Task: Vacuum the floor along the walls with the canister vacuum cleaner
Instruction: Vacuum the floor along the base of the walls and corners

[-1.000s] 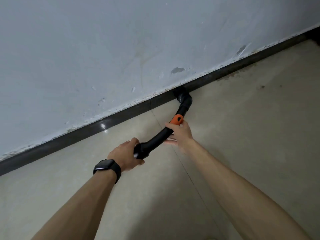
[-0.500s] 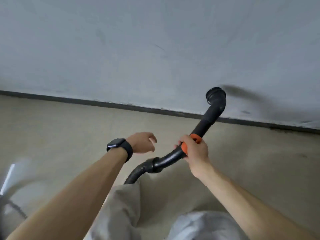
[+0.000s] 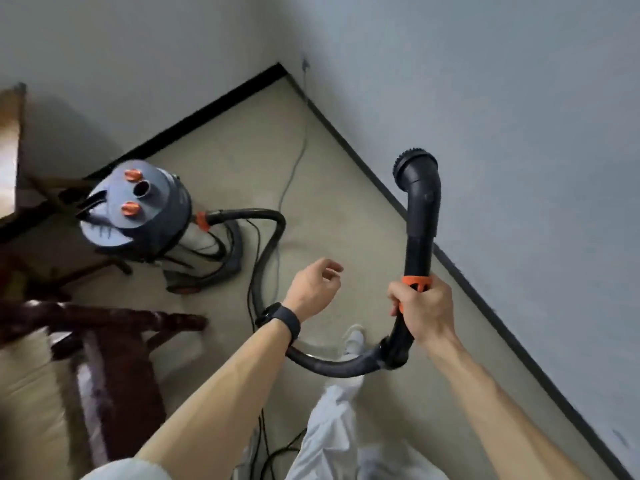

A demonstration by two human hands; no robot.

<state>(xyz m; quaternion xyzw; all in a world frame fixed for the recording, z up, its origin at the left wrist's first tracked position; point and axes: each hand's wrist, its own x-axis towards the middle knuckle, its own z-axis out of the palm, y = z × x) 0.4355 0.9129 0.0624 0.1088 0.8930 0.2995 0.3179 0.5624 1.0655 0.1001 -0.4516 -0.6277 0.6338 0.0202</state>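
Right hand (image 3: pixel 420 306) grips wand (image 3: pixel 420 230) at orange collar (image 3: pixel 417 283); nozzle (image 3: pixel 415 166) up off floor (image 3: pixel 329 188), by right wall (image 3: pixel 519 133). Left hand (image 3: pixel 313 289) loose, empty. Canister (image 3: pixel 138 209) far left. Next: lower nozzle flat to baseboard (image 3: pixel 467 282), keep hose (image 3: pixel 266 244) slack.

Your grey, orange-knobbed canister vacuum (image 3: pixel 138 216) stood upright on the floor (image 3: pixel 329 188); its black hose (image 3: pixel 325 370) looped to the wand (image 3: pixel 420 237), raised brush-end up.

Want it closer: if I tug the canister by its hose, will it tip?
The canister looks tall and upright, so a tug may tip it. The hose curves slackly, probably flexing first. Cords by its base could snag.
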